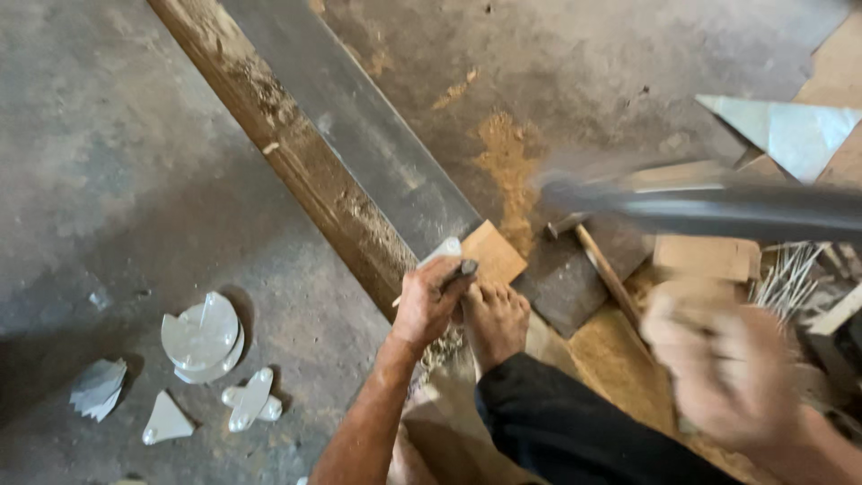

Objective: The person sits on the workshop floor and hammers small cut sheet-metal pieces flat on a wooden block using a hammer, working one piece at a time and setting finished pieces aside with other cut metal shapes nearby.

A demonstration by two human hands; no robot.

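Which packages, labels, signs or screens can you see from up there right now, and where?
None in view: no package, label, sign or screen. Only bare work material shows: a long grey-faced board on the concrete floor, pale cut-out shapes lower left, and a triangular offcut upper right.

Rough wood, dull metal, dusty concrete

A weathered wooden beam (296, 171) is faced with matt grey sheet metal (359, 126); glossy cut pieces (202, 337) are seen lower left.

A dark chisel (456, 272) stands tilted against a pale cut piece (442, 251) beside the long plank (355, 144).
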